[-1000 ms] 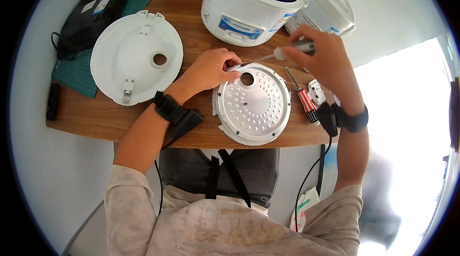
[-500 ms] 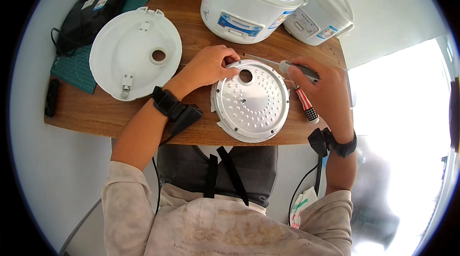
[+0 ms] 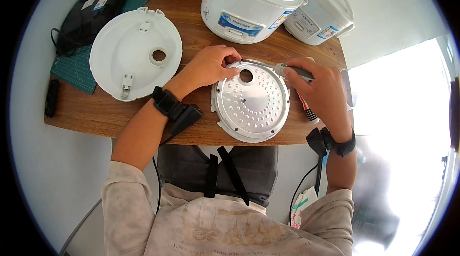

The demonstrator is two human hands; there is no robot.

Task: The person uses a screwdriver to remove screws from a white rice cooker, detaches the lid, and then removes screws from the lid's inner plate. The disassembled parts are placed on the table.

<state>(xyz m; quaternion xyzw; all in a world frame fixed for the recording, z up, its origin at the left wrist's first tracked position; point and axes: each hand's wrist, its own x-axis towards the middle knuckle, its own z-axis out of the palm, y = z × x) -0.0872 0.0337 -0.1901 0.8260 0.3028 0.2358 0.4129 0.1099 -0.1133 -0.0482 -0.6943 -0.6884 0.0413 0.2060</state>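
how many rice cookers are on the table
2. An open white rice cooker stands at the table's far edge; a smaller lidded white rice cooker sits just right of it. None other shows.

Right hand (image 3: 322, 90) comes down from above the perforated metal disc (image 3: 251, 100) to its right rim, near the surface's right edge. Screwdriver (image 3: 282, 67) now lies low across the disc's top edge, tip at the left hand (image 3: 211, 64). Red-handled tool (image 3: 309, 110) mostly covered.
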